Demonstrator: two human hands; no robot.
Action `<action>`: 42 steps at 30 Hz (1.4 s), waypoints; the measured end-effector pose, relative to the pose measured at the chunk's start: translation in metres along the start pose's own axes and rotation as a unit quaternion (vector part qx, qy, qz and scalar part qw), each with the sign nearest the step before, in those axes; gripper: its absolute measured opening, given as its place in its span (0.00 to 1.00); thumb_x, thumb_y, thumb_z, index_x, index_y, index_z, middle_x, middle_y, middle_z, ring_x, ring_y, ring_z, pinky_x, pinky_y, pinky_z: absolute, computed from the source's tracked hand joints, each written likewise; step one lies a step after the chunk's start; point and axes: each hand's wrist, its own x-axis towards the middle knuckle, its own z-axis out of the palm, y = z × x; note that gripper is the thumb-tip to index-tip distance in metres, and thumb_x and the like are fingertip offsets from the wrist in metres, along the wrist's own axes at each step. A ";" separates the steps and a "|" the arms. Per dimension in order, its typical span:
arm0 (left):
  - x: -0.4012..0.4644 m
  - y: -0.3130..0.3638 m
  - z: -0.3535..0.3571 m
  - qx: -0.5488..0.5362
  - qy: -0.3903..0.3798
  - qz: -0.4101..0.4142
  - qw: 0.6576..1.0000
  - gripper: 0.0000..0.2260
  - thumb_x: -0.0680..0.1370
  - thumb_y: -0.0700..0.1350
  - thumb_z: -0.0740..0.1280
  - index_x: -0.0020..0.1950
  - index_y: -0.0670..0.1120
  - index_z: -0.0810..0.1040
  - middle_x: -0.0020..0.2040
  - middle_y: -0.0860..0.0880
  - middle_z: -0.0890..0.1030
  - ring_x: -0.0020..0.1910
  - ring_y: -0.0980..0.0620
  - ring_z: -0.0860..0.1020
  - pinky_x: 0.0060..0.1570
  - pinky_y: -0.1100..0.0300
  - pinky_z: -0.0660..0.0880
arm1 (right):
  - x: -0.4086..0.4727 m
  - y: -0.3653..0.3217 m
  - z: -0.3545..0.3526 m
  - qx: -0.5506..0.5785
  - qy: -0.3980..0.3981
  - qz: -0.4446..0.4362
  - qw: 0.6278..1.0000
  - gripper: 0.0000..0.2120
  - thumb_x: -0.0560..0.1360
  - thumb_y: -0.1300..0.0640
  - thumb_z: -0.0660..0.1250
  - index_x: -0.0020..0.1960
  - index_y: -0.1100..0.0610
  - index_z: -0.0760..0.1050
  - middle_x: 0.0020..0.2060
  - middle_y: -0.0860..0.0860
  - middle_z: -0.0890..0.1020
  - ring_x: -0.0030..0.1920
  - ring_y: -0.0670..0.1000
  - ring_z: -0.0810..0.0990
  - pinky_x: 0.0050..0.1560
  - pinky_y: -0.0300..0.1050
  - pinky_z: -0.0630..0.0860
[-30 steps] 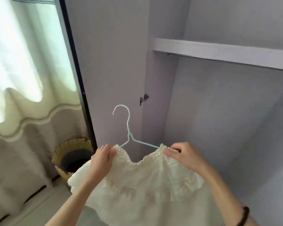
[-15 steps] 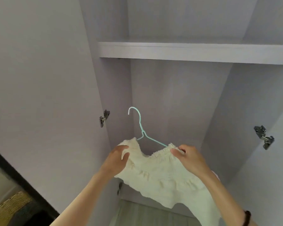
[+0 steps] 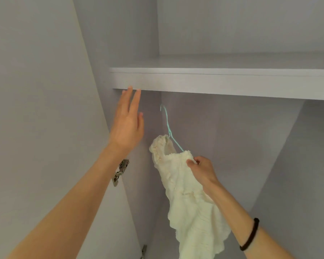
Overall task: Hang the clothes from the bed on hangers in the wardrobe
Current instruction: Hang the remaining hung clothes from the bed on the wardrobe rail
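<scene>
A cream ruffled garment (image 3: 187,191) hangs on a pale teal wire hanger (image 3: 168,128) inside the grey wardrobe. My right hand (image 3: 200,170) pinches the garment's right shoulder over the hanger's arm and holds both up. The hanger's hook points up, just below the wardrobe shelf (image 3: 221,83). My left hand (image 3: 127,124) is raised with fingers spread and holds nothing; its fingertips reach the shelf's front edge. No hanging rail shows under the shelf.
The open wardrobe door (image 3: 36,109) fills the left side, with a metal hinge (image 3: 120,171) beside my left forearm. A grey side panel (image 3: 297,165) closes the compartment on the right. A black band circles my right wrist.
My left hand let go of the garment and rose to the shelf edge. My right hand lifted the hanger and garment higher into the wardrobe, and the garment now droops from one side.
</scene>
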 end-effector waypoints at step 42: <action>0.090 -0.068 0.016 0.070 0.031 0.064 0.995 0.24 0.79 0.52 0.56 0.75 0.50 0.56 0.72 0.42 0.61 0.73 0.39 0.53 0.68 0.37 0.57 | 0.159 -0.074 0.192 -0.105 -0.074 -0.137 0.982 0.13 0.80 0.58 0.56 0.55 0.68 0.72 0.52 0.62 0.78 0.55 0.58 0.76 0.48 0.40 0.68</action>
